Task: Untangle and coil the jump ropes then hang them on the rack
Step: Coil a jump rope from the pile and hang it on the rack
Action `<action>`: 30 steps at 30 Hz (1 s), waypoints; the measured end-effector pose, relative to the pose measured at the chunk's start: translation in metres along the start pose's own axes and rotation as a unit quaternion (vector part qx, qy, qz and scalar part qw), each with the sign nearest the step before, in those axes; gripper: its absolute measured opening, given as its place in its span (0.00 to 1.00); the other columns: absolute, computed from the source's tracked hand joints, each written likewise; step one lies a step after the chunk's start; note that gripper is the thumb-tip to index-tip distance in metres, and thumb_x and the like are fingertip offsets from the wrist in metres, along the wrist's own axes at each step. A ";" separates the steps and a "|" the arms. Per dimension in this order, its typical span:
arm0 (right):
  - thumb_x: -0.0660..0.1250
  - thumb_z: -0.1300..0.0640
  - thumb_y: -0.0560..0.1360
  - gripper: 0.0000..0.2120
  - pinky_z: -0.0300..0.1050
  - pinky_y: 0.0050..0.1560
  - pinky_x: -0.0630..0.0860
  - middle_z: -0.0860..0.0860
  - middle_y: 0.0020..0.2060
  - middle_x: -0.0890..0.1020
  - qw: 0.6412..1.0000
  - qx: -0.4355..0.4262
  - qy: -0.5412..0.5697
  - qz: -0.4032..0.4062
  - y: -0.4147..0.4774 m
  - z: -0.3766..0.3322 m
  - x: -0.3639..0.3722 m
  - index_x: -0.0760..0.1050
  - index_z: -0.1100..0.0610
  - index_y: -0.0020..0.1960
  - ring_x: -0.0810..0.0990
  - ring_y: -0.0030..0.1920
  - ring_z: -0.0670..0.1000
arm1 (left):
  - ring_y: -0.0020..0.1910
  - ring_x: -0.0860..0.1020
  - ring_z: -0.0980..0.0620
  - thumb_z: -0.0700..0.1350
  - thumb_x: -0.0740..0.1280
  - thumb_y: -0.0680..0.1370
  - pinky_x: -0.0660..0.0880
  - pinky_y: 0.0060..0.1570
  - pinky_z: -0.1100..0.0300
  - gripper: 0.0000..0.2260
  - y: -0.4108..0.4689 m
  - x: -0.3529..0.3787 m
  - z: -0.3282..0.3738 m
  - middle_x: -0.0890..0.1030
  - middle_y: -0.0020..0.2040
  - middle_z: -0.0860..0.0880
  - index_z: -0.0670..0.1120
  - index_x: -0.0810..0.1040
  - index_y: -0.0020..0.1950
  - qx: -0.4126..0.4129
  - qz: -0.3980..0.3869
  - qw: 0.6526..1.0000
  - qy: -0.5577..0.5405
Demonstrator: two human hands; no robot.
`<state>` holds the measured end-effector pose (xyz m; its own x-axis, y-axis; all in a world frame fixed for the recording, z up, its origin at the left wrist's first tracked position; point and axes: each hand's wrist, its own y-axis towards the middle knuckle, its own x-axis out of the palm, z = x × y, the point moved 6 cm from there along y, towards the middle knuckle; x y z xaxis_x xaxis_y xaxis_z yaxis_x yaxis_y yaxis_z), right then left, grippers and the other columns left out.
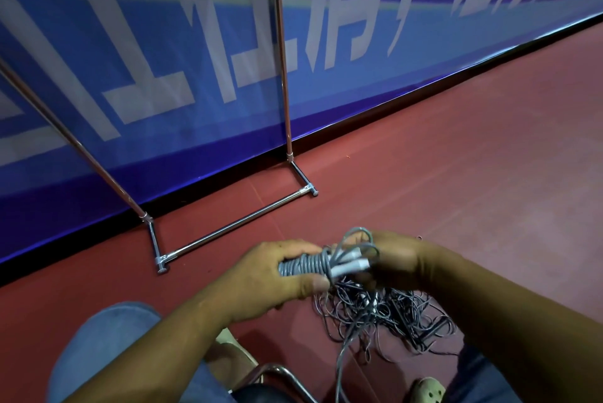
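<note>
A grey jump rope (pixel 308 264) is wound into a tight coil, with its white handles (pixel 350 267) sticking out to the right. My left hand (pixel 280 275) grips the coil's left end. My right hand (pixel 394 259) holds the handle end, where loose loops rise above the fingers. One grey strand hangs down from the coil. Below my hands a tangled pile of dark ropes (pixel 388 314) lies on the red floor. The metal rack (pixel 235 224) stands against the wall, its base bar on the floor ahead of my hands.
A blue banner wall (pixel 195 76) with large white characters runs behind the rack. The red floor (pixel 456 158) stretches to the right. My knees in blue trousers, my shoes and a chair's metal frame (pixel 284 373) are at the bottom.
</note>
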<state>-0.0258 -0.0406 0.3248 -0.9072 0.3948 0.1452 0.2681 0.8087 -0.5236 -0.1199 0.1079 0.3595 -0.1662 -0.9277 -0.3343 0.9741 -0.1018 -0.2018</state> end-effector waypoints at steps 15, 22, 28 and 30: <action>0.68 0.59 0.75 0.12 0.47 0.37 0.70 0.50 0.30 0.74 0.935 -0.036 -0.316 0.157 0.018 -0.010 0.001 0.76 0.51 0.32 0.71 0.32 0.49 | 0.40 0.84 0.57 0.73 0.62 0.71 0.82 0.48 0.50 0.28 0.014 -0.010 -0.045 0.84 0.48 0.59 0.66 0.72 0.69 -0.073 0.156 0.972 0.157; 0.65 0.58 0.76 0.15 0.51 0.37 0.73 0.51 0.30 0.74 0.905 -0.045 -0.384 0.180 0.014 -0.018 0.009 0.70 0.53 0.30 0.71 0.32 0.50 | 0.41 0.81 0.58 0.62 0.71 0.71 0.81 0.49 0.49 0.20 0.022 -0.015 -0.033 0.82 0.47 0.59 0.61 0.77 0.62 -0.075 0.146 0.974 0.159; 0.64 0.57 0.78 0.11 0.48 0.38 0.67 0.49 0.32 0.70 0.867 -0.076 -0.454 0.193 0.010 -0.032 0.018 0.68 0.53 0.38 0.70 0.37 0.52 | 0.50 0.82 0.54 0.63 0.64 0.75 0.79 0.53 0.50 0.25 0.027 -0.011 -0.027 0.83 0.56 0.58 0.62 0.70 0.71 -0.072 0.166 0.958 0.224; 0.63 0.56 0.79 0.03 0.45 0.38 0.65 0.48 0.35 0.72 0.863 -0.080 -0.463 0.186 0.009 -0.034 0.021 0.74 0.52 0.47 0.70 0.38 0.51 | 0.53 0.81 0.55 0.66 0.60 0.73 0.79 0.55 0.51 0.29 0.028 -0.014 -0.025 0.82 0.58 0.59 0.62 0.68 0.74 -0.068 0.181 0.951 0.240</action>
<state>-0.0316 -0.0098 0.3518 -0.5981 0.1822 -0.7804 0.5709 0.7803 -0.2554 -0.0938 0.1269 0.3353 0.0930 -0.6188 -0.7800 0.9578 0.2697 -0.0998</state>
